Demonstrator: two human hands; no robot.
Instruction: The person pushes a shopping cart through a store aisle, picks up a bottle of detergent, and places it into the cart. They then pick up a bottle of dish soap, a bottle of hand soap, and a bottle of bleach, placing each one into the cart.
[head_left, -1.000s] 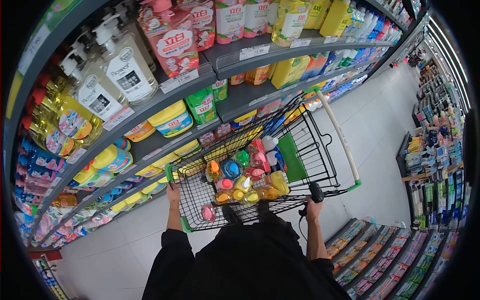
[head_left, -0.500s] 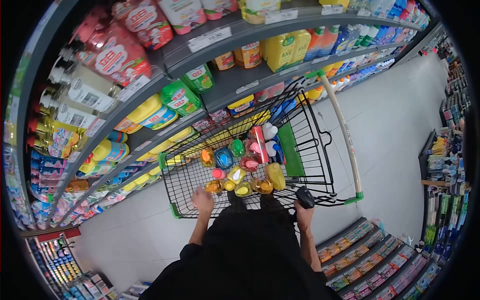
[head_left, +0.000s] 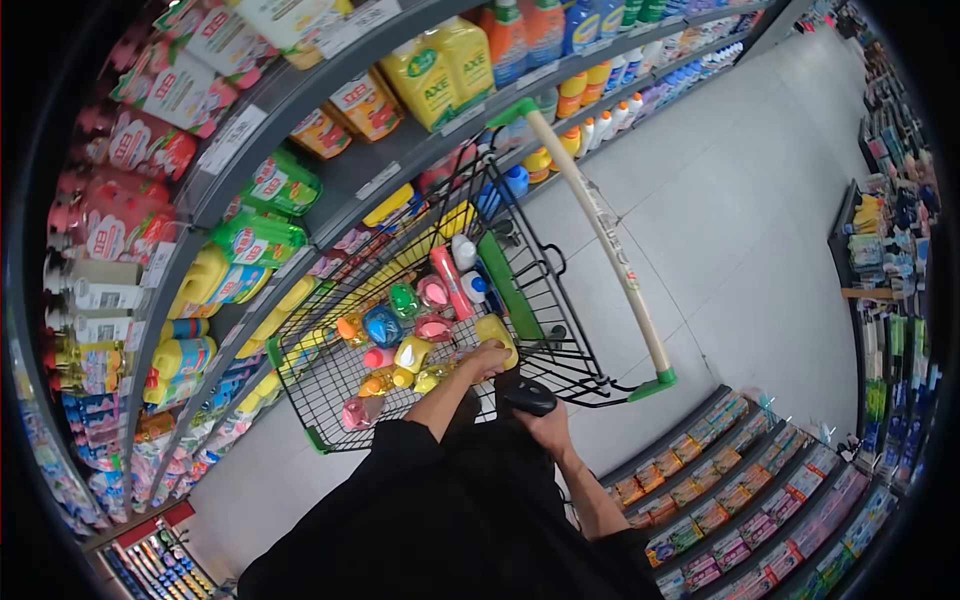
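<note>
My left hand point(head_left: 487, 359) reaches across into the shopping cart point(head_left: 524, 298). Its fingers curl down beside a yellow bottle point(head_left: 495, 338), over an amber bottle mostly hidden by the hand; what they grip is not clear. Close by, my right hand point(head_left: 548, 428) is closed around a black handheld scanner point(head_left: 530, 397) just outside the cart's near side. In the basket stand several bottles: a blue one point(head_left: 382, 326), a green one point(head_left: 403, 299), a red one point(head_left: 433, 328) and a yellow one with a white label point(head_left: 411, 354). A pink bottle point(head_left: 360, 412) sits at the near left corner.
Shelves point(head_left: 350, 150) packed with detergent bottles run along the cart's far side. The cart's handle point(head_left: 600, 235) is at the right. A low stepped rack point(head_left: 720, 480) of boxed goods stands at lower right, with another stocked shelf point(head_left: 885, 290) across the tiled floor point(head_left: 745, 235).
My left hand has moved from the cart's left corner rightward to the yellow bottle. A pink bottle now stands at that corner. The scanner has shifted left with my right hand, and the view has turned.
</note>
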